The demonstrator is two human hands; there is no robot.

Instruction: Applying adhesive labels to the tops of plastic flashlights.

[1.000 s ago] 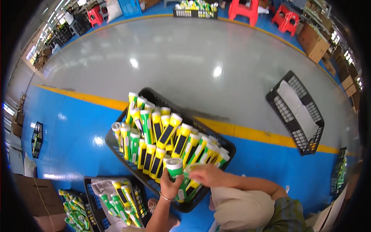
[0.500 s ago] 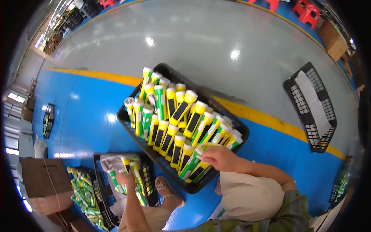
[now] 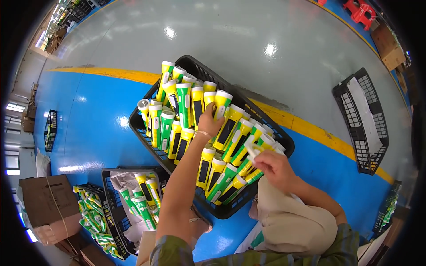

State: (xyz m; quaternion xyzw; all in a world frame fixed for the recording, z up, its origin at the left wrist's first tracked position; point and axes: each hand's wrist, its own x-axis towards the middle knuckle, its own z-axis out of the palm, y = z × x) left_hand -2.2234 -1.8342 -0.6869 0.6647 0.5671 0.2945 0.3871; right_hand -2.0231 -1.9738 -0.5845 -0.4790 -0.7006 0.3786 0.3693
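Note:
A black plastic basket [image 3: 262, 117] is filled with rows of yellow and green flashlights [image 3: 183, 104] with white heads; several have dark panels. My left hand [image 3: 211, 123] reaches into the middle of it, its fingers closed round a yellow-green flashlight [image 3: 222, 103]. Over the basket's right end is my right hand [image 3: 276, 167], with fingers pinched on a pale ring-shaped thing [image 3: 252, 150] that is smeared by motion. At the lower left, a smaller black basket [image 3: 106, 181] lined with grey paper holds several flashlights [image 3: 144, 206].
Another basket of green and yellow flashlights [image 3: 94, 217] stands at the far lower left beside a cardboard box [image 3: 46, 206]. To the right, a black basket [image 3: 360, 119] has white paper in it. A yellow line [image 3: 310, 135] crosses the blue and grey floor. Red stools [image 3: 360, 13] are at the top right.
My left hand has moved from the small lined basket up to the big one and taken hold of a flashlight. My right hand has shifted right and up with the pale ring.

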